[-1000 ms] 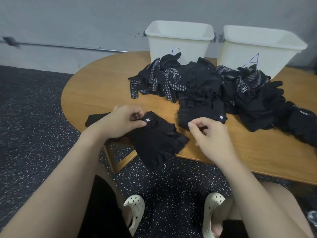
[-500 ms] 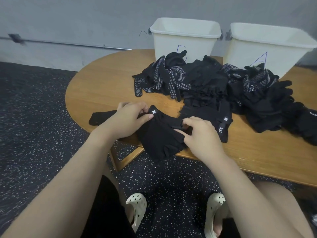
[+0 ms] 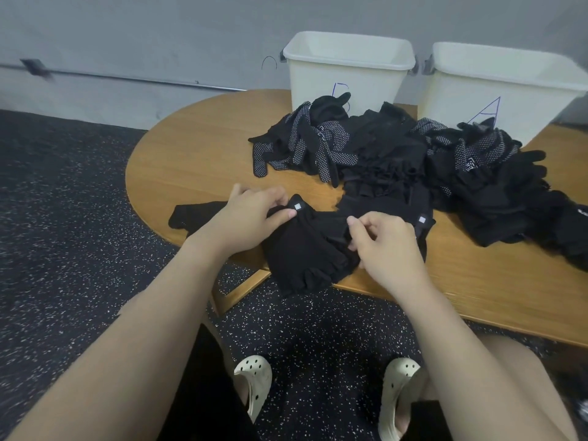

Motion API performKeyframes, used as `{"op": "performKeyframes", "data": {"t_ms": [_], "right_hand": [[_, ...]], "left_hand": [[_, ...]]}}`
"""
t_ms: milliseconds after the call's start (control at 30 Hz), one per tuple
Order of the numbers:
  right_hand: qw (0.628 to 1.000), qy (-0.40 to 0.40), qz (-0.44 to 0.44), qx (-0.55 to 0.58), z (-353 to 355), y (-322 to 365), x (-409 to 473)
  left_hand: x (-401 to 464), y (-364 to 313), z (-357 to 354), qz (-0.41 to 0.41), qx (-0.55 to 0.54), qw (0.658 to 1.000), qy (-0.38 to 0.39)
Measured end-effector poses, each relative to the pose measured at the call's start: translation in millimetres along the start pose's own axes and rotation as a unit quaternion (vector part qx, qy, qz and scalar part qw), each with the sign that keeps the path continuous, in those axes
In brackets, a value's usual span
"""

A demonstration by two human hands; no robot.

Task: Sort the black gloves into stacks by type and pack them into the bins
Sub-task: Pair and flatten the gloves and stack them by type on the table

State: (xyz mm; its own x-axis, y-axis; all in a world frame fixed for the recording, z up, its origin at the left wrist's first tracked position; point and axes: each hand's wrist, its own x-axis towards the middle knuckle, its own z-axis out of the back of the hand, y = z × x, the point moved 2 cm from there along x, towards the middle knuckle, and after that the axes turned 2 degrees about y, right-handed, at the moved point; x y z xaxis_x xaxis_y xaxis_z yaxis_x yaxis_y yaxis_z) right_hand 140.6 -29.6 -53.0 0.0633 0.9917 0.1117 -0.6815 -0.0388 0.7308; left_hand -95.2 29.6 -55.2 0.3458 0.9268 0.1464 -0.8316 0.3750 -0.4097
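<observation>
A small stack of plain black fingerless gloves (image 3: 305,249) lies at the near edge of the wooden table (image 3: 191,154), its lower part hanging over the edge. My left hand (image 3: 251,214) grips the stack's cuff end beside a small white tag. My right hand (image 3: 381,243) pinches the stack's right side. Behind them a big pile of black gloves (image 3: 397,160) spreads across the table, some with white grip dots (image 3: 305,148). Two white bins stand at the back: bin B (image 3: 346,71) and bin A (image 3: 502,87).
One more black glove (image 3: 194,214) lies flat to the left of my left hand. The table's rounded left end and near edge are close by. Speckled dark floor and my feet in white clogs (image 3: 254,380) are below.
My right hand moved left from the table onto the stack's right side and pinched it. My left hand kept its grip on the cuff end.
</observation>
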Motion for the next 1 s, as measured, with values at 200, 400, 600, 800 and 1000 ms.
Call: {"op": "performKeyframes", "data": {"t_ms": [200, 400, 600, 800, 1000], "right_hand": [[0.972, -0.109, 0.192, -0.081, 0, 19, -12], [0.97, 0.016, 0.194, -0.146, -22, 8, -6], [0.989, -0.001, 0.13, -0.068, -18, 2, 7], [0.996, 0.026, 0.067, -0.059, -12, 2, 14], [0.999, 0.033, 0.02, -0.023, -2, 2, 17]], "left_hand": [[2, -4, -3, -0.008, 0.037, 0.999, -0.008], [4, -5, -10, -0.008, 0.054, 0.998, -0.006], [3, -7, -12, -0.002, 0.068, 0.998, 0.003], [3, -2, -11, -0.024, 0.04, 0.999, 0.013], [3, -2, -8, -0.04, 0.03, 0.999, 0.003]]}}
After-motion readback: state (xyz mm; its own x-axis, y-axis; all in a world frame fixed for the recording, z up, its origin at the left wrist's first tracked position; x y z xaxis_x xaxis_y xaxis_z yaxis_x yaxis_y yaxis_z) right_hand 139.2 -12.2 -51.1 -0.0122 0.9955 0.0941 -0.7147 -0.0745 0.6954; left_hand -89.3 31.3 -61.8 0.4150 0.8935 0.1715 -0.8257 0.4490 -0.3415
